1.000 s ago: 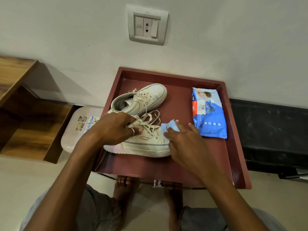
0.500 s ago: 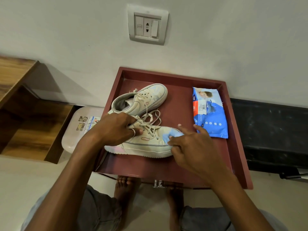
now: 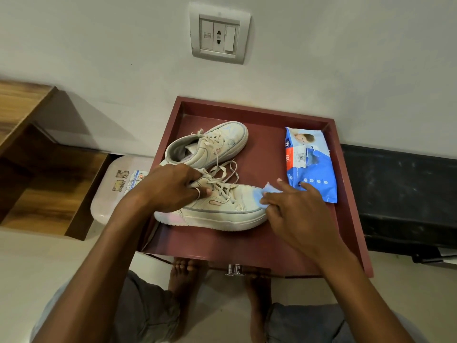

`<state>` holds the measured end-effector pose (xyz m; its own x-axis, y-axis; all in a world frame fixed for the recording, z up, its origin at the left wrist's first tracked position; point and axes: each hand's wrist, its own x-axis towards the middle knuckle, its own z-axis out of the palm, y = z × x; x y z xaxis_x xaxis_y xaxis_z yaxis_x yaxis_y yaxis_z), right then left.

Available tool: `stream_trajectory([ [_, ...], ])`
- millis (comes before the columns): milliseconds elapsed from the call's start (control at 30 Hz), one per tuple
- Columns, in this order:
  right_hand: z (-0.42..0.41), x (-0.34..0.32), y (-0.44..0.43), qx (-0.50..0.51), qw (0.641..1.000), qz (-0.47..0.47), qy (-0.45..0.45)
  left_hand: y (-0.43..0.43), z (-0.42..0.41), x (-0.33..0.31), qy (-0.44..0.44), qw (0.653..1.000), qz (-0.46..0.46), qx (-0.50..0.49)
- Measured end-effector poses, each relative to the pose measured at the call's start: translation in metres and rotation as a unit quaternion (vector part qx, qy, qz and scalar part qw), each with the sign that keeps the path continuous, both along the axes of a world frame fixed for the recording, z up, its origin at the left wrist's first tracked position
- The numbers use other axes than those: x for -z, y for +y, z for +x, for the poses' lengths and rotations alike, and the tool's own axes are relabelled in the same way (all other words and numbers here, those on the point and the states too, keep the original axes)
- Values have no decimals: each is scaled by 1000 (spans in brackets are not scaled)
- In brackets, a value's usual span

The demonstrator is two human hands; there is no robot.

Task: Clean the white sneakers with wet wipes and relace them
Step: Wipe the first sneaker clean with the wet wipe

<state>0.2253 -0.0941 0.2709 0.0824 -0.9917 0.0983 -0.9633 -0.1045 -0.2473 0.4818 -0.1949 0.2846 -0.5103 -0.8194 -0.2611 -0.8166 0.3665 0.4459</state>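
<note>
Two white laced sneakers lie on a dark red tray table (image 3: 259,246). The near sneaker (image 3: 222,211) lies sideways with its toe pointing right. My left hand (image 3: 173,186) grips its heel and tongue end, fingers curled over the collar. My right hand (image 3: 296,209) pinches a small blue wet wipe (image 3: 268,191) and presses it against the toe. The far sneaker (image 3: 210,144) rests behind it, toe toward the back right, its laces trailing over the near one.
A blue pack of wet wipes (image 3: 310,164) lies at the tray's right side. A white plastic stool (image 3: 108,196) stands left of the tray, wooden shelving (image 3: 37,174) further left. A wall with a socket plate (image 3: 218,37) rises behind. My bare feet (image 3: 185,271) are under the tray's front edge.
My right hand has rubbed the wipe back and forth over the near sneaker's toe, ending slightly further right. My left hand has stayed on the heel end.
</note>
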Motion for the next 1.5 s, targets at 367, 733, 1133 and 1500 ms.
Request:
stream_trajectory([
  [367, 7, -17, 6, -1, 991, -3, -135, -5, 2, 0, 77, 993, 88, -20],
  [733, -13, -23, 5, 151, 910, -30, -384, -11, 5, 6, 128, 976, 157, -73],
  [1133, 53, 8, 20, -53, 990, -120, -42, -11, 0, 10, 123, 972, 160, -121],
  [1500, 12, -2, 2, 55, 987, -66, -138, -10, 1, 8, 123, 971, 156, -130],
])
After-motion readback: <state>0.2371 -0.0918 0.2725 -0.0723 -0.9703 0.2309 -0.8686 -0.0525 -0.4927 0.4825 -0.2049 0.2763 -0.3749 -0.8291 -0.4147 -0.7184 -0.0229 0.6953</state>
